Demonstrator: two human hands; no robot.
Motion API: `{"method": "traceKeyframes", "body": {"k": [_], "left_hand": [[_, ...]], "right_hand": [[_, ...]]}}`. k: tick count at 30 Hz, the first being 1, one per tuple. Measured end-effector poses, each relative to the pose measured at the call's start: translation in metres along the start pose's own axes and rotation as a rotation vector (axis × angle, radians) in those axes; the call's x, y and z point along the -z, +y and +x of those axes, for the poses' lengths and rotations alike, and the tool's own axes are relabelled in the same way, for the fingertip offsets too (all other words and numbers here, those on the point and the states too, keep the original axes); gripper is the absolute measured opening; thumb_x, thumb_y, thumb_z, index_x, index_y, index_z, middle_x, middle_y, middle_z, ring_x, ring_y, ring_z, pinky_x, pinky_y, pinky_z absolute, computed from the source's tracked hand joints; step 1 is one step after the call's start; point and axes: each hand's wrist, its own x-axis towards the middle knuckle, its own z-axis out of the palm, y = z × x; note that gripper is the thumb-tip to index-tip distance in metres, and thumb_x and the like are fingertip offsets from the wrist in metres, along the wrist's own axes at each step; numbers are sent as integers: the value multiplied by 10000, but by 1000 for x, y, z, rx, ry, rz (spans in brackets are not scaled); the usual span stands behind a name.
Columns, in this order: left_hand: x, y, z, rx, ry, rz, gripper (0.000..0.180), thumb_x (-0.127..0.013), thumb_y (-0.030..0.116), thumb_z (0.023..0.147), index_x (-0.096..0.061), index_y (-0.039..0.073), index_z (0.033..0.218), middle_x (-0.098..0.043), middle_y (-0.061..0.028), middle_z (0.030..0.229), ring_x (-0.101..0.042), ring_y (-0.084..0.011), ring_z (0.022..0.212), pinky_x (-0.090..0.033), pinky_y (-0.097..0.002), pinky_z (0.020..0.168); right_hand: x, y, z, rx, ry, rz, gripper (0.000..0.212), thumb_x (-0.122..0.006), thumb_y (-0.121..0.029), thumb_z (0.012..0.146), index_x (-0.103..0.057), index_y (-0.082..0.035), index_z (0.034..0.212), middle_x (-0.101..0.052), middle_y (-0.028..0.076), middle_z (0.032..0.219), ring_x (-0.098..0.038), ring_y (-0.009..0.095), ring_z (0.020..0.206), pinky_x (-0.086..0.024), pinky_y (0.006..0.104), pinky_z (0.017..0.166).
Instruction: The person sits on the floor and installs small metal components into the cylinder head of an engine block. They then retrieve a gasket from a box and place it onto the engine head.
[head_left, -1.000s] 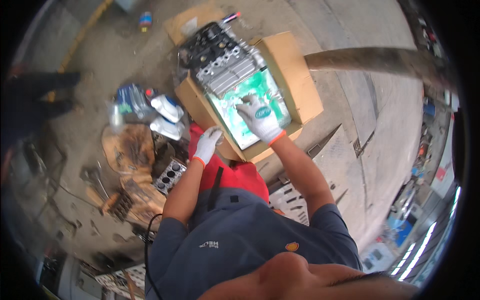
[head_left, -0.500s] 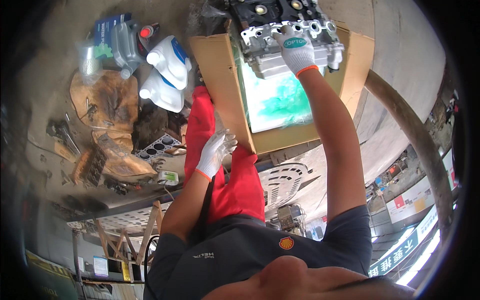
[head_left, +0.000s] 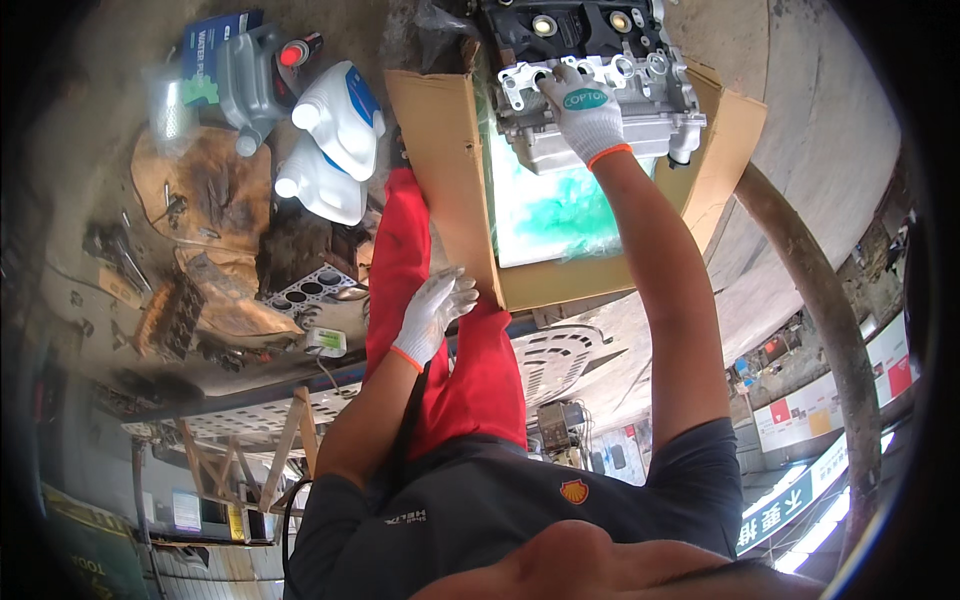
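Observation:
My gloved right hand reaches onto a metal engine with a black top cover. Its fingertips touch the row of round ports along the near side, slightly bent and a little apart, with nothing visible held. The engine sits at the far end of an opened cardboard box. Nearer in the box is a white and green sheet, partly under clear plastic. My left hand, also in a white glove, hangs over my red trousers beside the box's near corner, fingers loosely stretched out and holding nothing.
Left of the box stand white jugs, a grey jug and a blue box. Stained cardboard, an engine block and tools lie on the floor. A thick curved pole runs along the right.
My right hand has shifted left along the engine's ports, uncovering those on the right. The view has shifted slightly; my left hand stays by the box corner.

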Motion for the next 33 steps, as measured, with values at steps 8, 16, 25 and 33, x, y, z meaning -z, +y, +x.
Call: {"method": "traceKeyframes", "body": {"k": [8,16,25,33], "left_hand": [[-12,2,2,-26,-1,13,313,-655,230,1087,-638,48,1341,-738,-147,1192,-750,-275,1040,-606,-397,914],[-7,6,4,-25,-12,40,323,-643,214,1084,-636,28,1348,-744,-147,1213,-756,-294,1047,-621,-412,905],[-8,8,2,-27,9,65,325,-638,209,1087,-625,46,1368,-734,-159,1209,-746,-306,1071,-604,-411,929],[-8,11,0,-23,0,54,330,-626,196,1093,-608,41,1384,-730,-163,1216,-741,-307,1086,-601,-408,946]], "right_hand": [[10,-4,7,-58,-107,38,334,-644,-199,993,-696,-208,1323,-622,103,1497,-697,359,1217,-577,502,1004],[-5,-10,0,-143,-58,181,413,-620,-214,1010,-632,-196,1423,-533,124,1575,-691,377,1201,-555,523,1015],[-16,-6,-21,-260,194,625,375,-589,-95,1025,-679,-151,1385,-580,136,1539,-598,386,1343,-489,462,1143],[-5,75,-30,-820,498,582,440,-666,-344,976,-709,-106,1344,-617,199,1440,-629,384,1283,-504,449,1093]]}}
